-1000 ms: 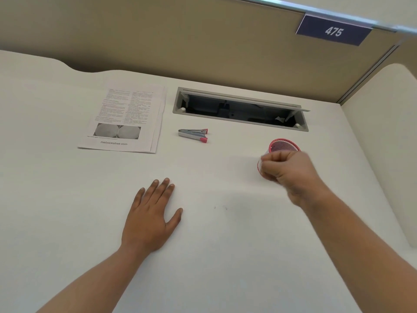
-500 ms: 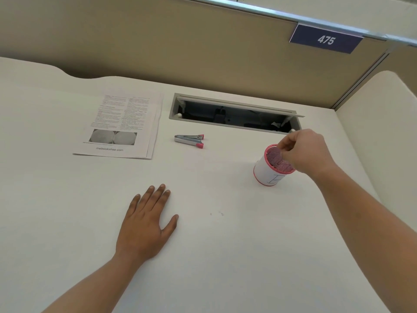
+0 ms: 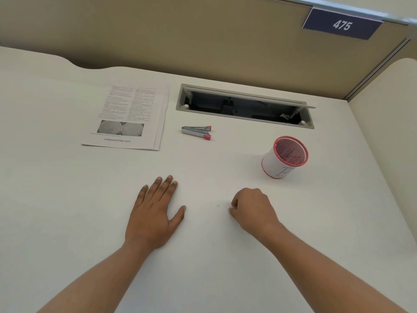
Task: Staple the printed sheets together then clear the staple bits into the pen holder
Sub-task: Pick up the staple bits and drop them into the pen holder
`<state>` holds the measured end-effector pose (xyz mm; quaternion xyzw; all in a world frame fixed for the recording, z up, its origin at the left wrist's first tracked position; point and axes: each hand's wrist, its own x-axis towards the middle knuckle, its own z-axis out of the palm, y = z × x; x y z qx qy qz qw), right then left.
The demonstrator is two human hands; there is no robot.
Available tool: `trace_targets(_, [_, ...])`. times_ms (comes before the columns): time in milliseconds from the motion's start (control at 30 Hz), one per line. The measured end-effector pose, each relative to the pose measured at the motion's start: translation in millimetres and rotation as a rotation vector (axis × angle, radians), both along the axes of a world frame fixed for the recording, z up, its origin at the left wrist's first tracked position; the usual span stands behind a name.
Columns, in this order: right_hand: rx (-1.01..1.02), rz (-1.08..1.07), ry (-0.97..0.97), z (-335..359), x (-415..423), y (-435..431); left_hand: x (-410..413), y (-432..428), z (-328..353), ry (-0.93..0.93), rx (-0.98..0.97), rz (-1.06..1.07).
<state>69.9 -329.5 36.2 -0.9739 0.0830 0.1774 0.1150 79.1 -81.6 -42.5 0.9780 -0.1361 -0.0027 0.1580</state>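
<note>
From my remote seat I take the pen holder [image 3: 284,159] as my marker: a white cup with pink rims and pink mesh inside, standing upright on the white desk [image 3: 67,199]. The right hand [image 3: 252,208] is left of the pen holder and nearer me, well apart from it. Its fingers are curled into a loose fist, with thumb and fingertips bunched and tipped down to the desk. I cannot tell whether they pinch anything (the spot is too small and hidden). 1 dark staple bit [image 3: 218,206] lies on the desk farther left of the pen holder, just beside those fingertips and untouched. The left hand [image 3: 155,213] is farther left again, palm down on the desk, all fingers straight and spread, holding nothing. The stapler [image 3: 196,132], silver with pink ends, lies on its side left of the pen holder and a little beyond it. The printed sheets [image 3: 133,116] lie flat far left of the pen holder, past the stapler, edges slightly fanned. Beyond the pen holder is an open cable hatch [image 3: 246,107], and high above it a blue plate [image 3: 341,24] reads 475.
</note>
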Motion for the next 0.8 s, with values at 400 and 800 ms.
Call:
trace_targets(400, [-0.119, -0.049, 0.018, 8, 10, 27, 0, 0, 0, -0.011, -0.014, -0.007])
trace_targets(800, [0.409, -0.389, 0.078, 7, 15, 6, -1, 0, 0, -0.033, -0.031, -0.012])
